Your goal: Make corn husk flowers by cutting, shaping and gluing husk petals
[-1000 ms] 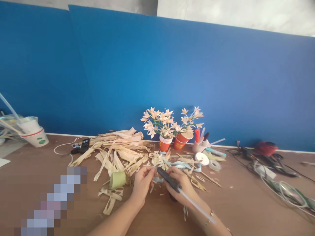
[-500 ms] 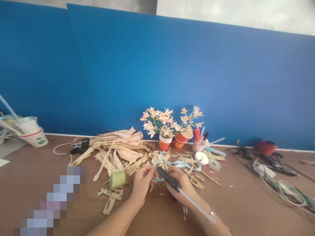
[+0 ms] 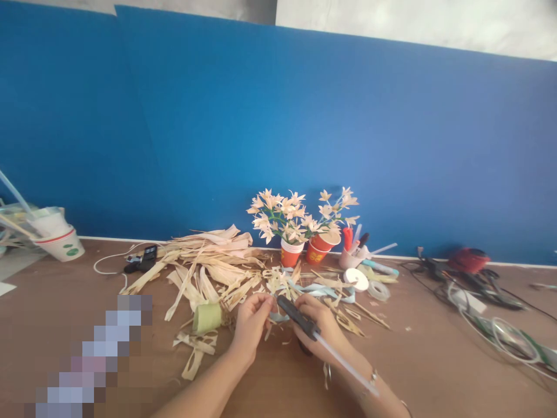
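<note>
My right hand [image 3: 319,322] is wrapped round a black glue gun [image 3: 298,316], with a long whitish glue stick [image 3: 346,363] sticking out of its back over my wrist. The gun's tip points at the fingers of my left hand [image 3: 253,322]. That hand is closed in a pinch; what it holds is too small to make out. Behind both hands lie pale dried husk strips [image 3: 278,280] and a light blue ribbon [image 3: 322,288]. A roll of pale green tape [image 3: 208,318] lies to the left of my left hand.
Paper cups [image 3: 291,253] with pale husk flowers [image 3: 285,212] stand by the blue partition [image 3: 278,116]. A heap of dried husks [image 3: 213,249] lies left of them. At right are a pen cup [image 3: 353,255], a white disc [image 3: 355,279], clear tape [image 3: 378,291] and tangled cables [image 3: 491,325].
Hardly anything differs. Both hands and the glue gun keep the same place, with the view shifted very slightly.
</note>
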The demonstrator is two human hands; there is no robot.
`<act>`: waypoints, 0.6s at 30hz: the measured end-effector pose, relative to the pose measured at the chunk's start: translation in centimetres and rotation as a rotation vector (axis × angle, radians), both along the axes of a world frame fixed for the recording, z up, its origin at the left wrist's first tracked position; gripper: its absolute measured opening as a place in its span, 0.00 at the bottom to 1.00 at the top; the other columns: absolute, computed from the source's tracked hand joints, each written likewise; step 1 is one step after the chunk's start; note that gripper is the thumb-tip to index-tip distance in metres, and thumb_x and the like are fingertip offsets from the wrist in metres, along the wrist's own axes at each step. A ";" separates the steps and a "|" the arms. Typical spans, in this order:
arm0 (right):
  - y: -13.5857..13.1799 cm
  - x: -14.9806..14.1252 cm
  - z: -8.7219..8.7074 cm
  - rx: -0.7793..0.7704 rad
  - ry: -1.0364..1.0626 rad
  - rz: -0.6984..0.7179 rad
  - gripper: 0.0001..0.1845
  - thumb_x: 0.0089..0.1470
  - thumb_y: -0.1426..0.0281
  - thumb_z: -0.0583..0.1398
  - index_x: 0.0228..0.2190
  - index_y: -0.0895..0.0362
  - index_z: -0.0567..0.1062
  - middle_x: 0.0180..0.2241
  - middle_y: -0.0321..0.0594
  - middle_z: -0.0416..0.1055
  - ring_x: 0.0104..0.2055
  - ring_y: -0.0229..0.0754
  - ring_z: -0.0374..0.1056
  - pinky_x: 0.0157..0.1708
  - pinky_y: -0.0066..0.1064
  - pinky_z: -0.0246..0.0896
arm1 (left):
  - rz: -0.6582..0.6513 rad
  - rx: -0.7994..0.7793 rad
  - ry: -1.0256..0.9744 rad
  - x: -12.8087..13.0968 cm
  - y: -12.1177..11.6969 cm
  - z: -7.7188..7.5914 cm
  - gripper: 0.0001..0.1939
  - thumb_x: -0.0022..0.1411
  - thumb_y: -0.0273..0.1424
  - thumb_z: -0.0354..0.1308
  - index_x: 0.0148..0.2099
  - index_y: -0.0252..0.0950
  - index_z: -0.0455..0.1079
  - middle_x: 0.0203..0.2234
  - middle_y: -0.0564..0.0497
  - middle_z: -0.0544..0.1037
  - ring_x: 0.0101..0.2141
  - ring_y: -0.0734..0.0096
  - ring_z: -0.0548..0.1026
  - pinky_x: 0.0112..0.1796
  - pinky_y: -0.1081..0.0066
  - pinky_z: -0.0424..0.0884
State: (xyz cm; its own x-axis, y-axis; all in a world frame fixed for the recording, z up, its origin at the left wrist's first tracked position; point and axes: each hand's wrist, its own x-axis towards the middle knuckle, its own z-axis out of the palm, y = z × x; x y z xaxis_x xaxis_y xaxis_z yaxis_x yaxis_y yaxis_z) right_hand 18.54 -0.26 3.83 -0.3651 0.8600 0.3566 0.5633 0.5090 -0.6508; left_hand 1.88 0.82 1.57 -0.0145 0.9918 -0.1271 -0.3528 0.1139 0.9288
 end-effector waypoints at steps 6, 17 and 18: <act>-0.1 0.2 0.5 0.027 -0.012 0.005 0.04 0.47 0.76 0.56 0.25 0.57 0.71 0.32 0.42 0.67 0.33 0.41 0.66 0.34 0.29 0.62 | -0.020 0.039 -0.009 -0.1 0.0 0.1 0.15 0.47 0.41 0.63 0.27 0.33 0.68 0.17 0.57 0.69 0.15 0.83 0.59 0.16 0.81 0.53; -0.6 0.8 2.3 0.009 -0.111 -0.090 0.05 0.43 0.75 0.56 0.21 0.55 0.62 0.19 0.32 0.61 0.21 0.35 0.55 0.22 0.25 0.49 | -0.101 0.117 0.141 0.3 0.0 -0.6 0.13 0.49 0.40 0.61 0.27 0.34 0.68 0.19 0.54 0.72 0.14 0.81 0.62 0.16 0.78 0.58; -1.0 0.7 3.0 0.005 -0.122 -0.056 0.06 0.42 0.75 0.55 0.21 0.55 0.61 0.19 0.32 0.61 0.21 0.35 0.55 0.22 0.25 0.49 | -0.109 0.127 0.168 0.3 0.0 -0.6 0.13 0.49 0.39 0.61 0.26 0.34 0.68 0.17 0.55 0.71 0.13 0.81 0.62 0.16 0.78 0.58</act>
